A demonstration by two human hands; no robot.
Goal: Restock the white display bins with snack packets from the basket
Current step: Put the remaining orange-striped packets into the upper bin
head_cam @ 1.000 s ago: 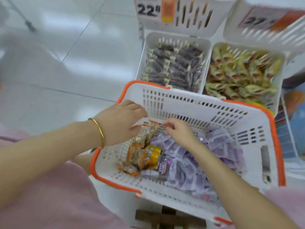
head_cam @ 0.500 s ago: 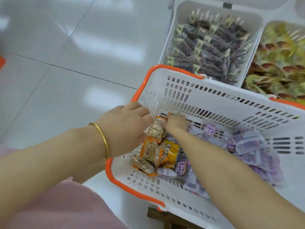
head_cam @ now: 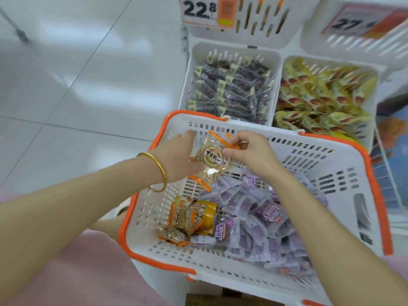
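Glossy white tiled floor, thin grey grout lines, soft light reflections.

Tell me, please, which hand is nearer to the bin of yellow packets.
Right. The right hand pinches the clear packet just short of that bin; the left hand holds the packet's other side, farther left.

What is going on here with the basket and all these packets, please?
A person is restocking snacks. The left hand holds the clear orange-edged packets just above the white basket, and the right hand pinches their top edge. More of the same kind and a heap of purple packets lie in the basket. The display bins beyond hold dark packets and yellow packets; nothing in hand has reached them yet.
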